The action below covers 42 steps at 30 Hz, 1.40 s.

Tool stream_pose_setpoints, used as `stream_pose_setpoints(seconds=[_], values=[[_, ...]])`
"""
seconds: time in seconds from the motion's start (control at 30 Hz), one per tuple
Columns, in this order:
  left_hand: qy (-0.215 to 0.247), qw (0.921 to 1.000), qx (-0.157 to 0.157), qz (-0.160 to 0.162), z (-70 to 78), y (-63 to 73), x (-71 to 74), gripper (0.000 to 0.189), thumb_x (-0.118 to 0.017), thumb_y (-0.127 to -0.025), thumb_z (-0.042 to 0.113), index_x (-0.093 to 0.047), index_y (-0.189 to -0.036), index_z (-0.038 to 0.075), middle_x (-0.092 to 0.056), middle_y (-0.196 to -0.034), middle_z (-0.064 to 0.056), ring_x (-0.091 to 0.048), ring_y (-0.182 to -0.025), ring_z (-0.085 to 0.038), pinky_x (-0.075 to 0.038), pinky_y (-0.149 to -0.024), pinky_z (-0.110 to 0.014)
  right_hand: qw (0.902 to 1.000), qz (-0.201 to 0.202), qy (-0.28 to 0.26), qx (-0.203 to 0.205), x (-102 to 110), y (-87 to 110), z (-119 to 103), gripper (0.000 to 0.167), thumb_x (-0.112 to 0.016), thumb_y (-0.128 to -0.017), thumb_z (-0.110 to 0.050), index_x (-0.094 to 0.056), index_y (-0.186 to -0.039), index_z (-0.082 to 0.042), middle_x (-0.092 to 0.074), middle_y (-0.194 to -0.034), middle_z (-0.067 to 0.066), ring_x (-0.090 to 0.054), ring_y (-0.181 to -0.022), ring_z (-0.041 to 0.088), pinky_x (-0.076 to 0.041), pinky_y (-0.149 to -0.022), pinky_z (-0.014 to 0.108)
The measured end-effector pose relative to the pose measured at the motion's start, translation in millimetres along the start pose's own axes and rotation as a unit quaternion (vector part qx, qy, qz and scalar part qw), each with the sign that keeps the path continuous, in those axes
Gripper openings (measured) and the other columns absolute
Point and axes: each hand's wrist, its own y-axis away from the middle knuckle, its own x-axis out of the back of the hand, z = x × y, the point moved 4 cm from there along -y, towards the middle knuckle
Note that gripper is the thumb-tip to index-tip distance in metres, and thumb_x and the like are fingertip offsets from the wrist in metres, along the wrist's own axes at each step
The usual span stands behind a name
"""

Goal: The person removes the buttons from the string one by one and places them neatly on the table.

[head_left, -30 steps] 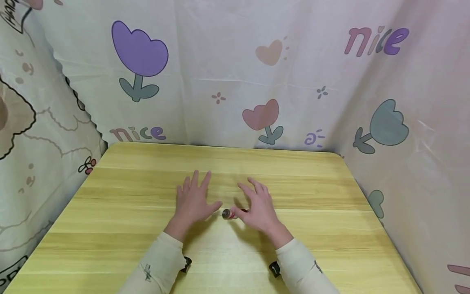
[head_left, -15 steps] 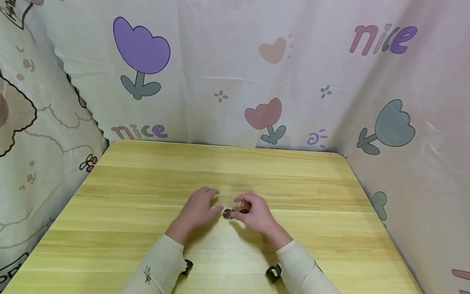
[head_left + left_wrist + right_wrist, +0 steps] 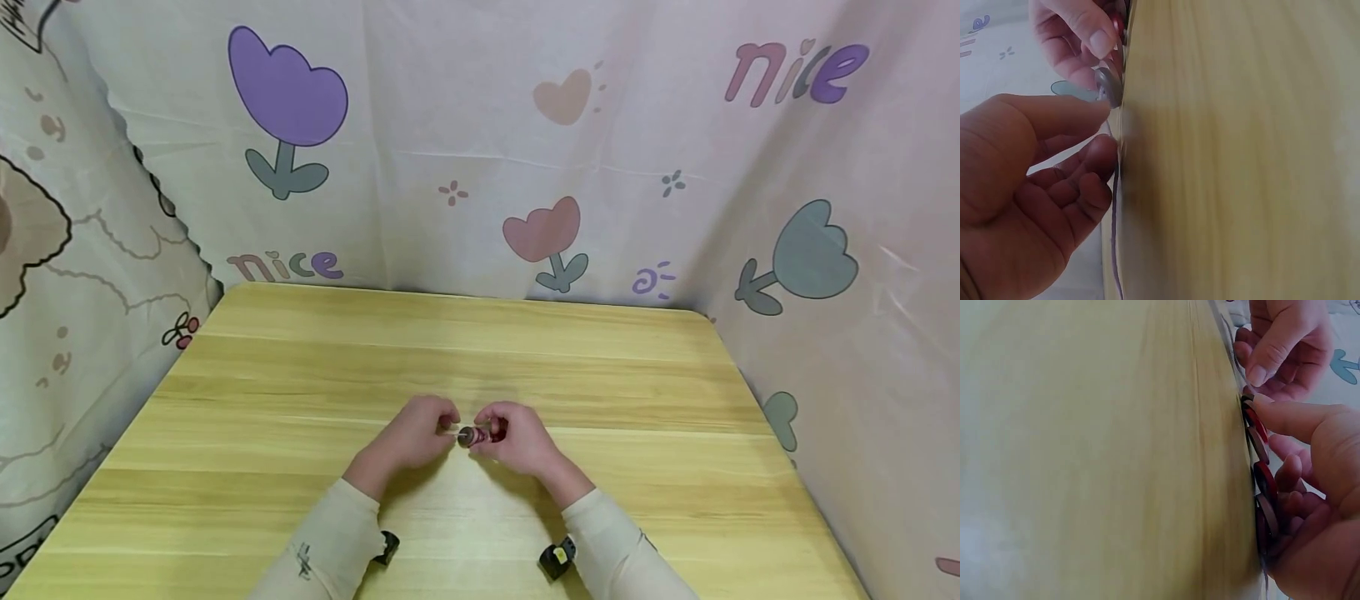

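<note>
Above the middle of the table, a row of round flat discs (image 3: 467, 437) is strung on a thin cord (image 3: 1115, 237). In the right wrist view, several red, dark and brownish discs (image 3: 1265, 481) stand one behind another along the right hand's fingers. My right hand (image 3: 523, 440) pinches this row between thumb and fingers. A grey disc (image 3: 1109, 86) faces my left hand (image 3: 415, 435), whose thumb and forefinger pinch the cord just beside it. The cord trails on past the left hand's curled fingers. Fingers hide part of the row.
A wood-grain table (image 3: 300, 358) spreads around both hands. Printed cloth (image 3: 420, 108) hangs along its back and sides. A black wrist camera (image 3: 557, 560) sits below the right sleeve, and another black one (image 3: 387, 548) below the left sleeve.
The left hand's spread fingers have curled in and now pinch the cord. The right hand's raised fingers have closed round the discs. The discs stay in nearly the same place.
</note>
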Motion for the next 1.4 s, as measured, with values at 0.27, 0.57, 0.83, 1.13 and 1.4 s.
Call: stream_pose_setpoints(seconds=[0.27,0.57,0.83,1.13,1.4], values=[[-0.016,0.9996,-0.021,-0.007,4.2,-1.2,-1.9,0.012,-0.073,-0.082,-0.002,-0.07,-0.081,0.01,-0.056,-0.073,0.005,-0.05,-0.07,-0.013,-0.046,-0.065,-0.033,0.9986,0.004,0.047,0.023,-0.6,-1.3,-2.7,0.024,-0.089,-0.074,-0.013,-0.074,-0.092,-0.013,-0.059,-0.074,0.001,-0.05,-0.067,0.009,-0.044,-0.06,0.026],[-0.013,0.9999,-0.007,-0.006,3.4,-1.2,-3.7,0.019,-0.069,-0.088,0.0,-0.066,-0.074,0.012,-0.053,-0.072,0.007,-0.05,-0.069,-0.012,-0.046,-0.065,-0.033,0.9994,-0.003,0.035,-0.007,-2.2,-1.1,-3.9,0.022,-0.088,-0.076,-0.013,-0.071,-0.089,-0.016,-0.052,-0.067,-0.005,-0.046,-0.061,0.008,-0.039,-0.057,0.026],[0.035,0.9994,0.001,0.008,2.0,1.2,-5.3,0.017,-0.066,-0.09,-0.003,-0.064,-0.078,0.01,-0.056,-0.073,0.006,-0.052,-0.069,-0.012,-0.047,-0.064,-0.032,0.9999,-0.008,0.004,-0.012,-5.6,-0.9,-0.3,0.023,-0.086,-0.077,-0.01,-0.064,-0.081,-0.016,-0.049,-0.064,-0.005,-0.045,-0.058,0.007,-0.038,-0.056,0.024],[0.094,0.9955,0.007,0.001,1.7,3.9,-7.9,0.013,-0.062,-0.093,-0.002,-0.063,-0.083,0.007,-0.059,-0.065,0.002,-0.056,-0.055,-0.009,-0.048,-0.057,-0.029,0.9997,-0.022,-0.013,0.004,-6.4,0.6,-2.7,0.012,-0.079,-0.083,-0.006,-0.072,-0.079,-0.014,-0.056,-0.063,-0.007,-0.048,-0.057,0.006,-0.04,-0.055,0.023],[0.12,0.9925,0.02,-0.002,1.7,4.0,-10.1,0.012,-0.059,-0.094,-0.003,-0.062,-0.086,0.006,-0.062,-0.071,-0.001,-0.06,-0.062,-0.014,-0.049,-0.06,-0.029,0.9997,-0.023,0.002,0.009,-7.5,-0.1,-2.8,0.01,-0.074,-0.088,-0.005,-0.073,-0.079,-0.01,-0.052,-0.06,-0.008,-0.045,-0.054,0.004,-0.039,-0.054,0.022]])
